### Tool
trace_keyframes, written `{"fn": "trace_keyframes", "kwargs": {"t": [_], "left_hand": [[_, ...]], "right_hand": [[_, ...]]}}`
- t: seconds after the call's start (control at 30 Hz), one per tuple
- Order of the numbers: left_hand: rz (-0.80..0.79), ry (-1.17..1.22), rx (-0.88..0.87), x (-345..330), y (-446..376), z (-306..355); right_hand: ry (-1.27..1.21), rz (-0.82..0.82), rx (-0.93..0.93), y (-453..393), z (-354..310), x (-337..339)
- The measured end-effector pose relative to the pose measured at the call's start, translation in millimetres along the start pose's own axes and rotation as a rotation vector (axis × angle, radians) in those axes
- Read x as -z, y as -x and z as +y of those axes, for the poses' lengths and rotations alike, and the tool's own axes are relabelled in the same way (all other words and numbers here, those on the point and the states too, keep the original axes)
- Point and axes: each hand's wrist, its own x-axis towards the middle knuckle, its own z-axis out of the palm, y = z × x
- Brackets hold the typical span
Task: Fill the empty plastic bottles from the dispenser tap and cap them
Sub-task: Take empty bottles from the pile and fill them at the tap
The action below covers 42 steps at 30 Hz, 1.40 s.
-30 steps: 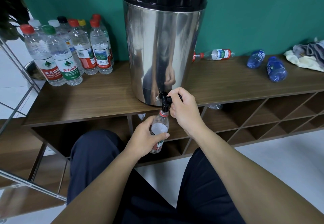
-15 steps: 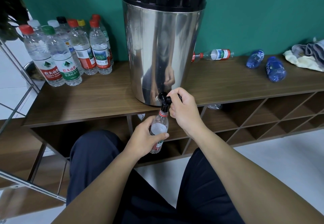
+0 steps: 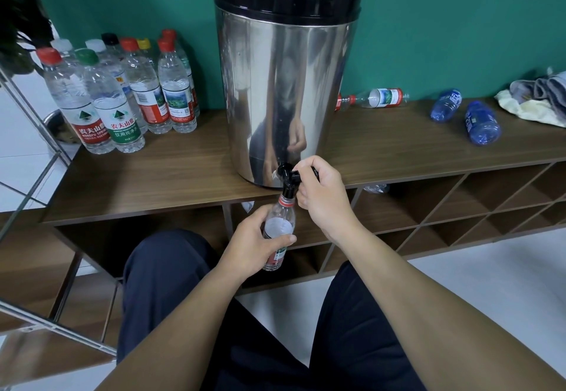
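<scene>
The left hand (image 3: 255, 242) is gripping a clear plastic bottle (image 3: 279, 231) around its middle, fingers curled behind it and the thumb pressing across the label, holding it upright with its open neck right under the black tap (image 3: 288, 177). The right hand (image 3: 323, 197) is clenching its fingers (image 3: 306, 173) round the tap's lever at the foot of the steel dispenser (image 3: 284, 90), which is standing on the wooden counter (image 3: 153, 182). A cluster of capped bottles (image 3: 122, 96) is standing at the counter's left end. To the dispenser's right a clear bottle (image 3: 375, 98) and two blue bottles (image 3: 464, 116) are lying on their sides, with crumpled cloths (image 3: 534, 99) beyond.
</scene>
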Motion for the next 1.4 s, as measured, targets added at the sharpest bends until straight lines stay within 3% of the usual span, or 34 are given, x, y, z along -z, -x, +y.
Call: {"fn": "trace_keyframes", "kwargs": {"t": [1.4], "left_hand": [[0.01, -0.007, -0.016, 0.6, -0.1, -1.3]], "right_hand": [[-0.019, 0.002, -0.007, 0.8, 1.8, -1.1]]}}
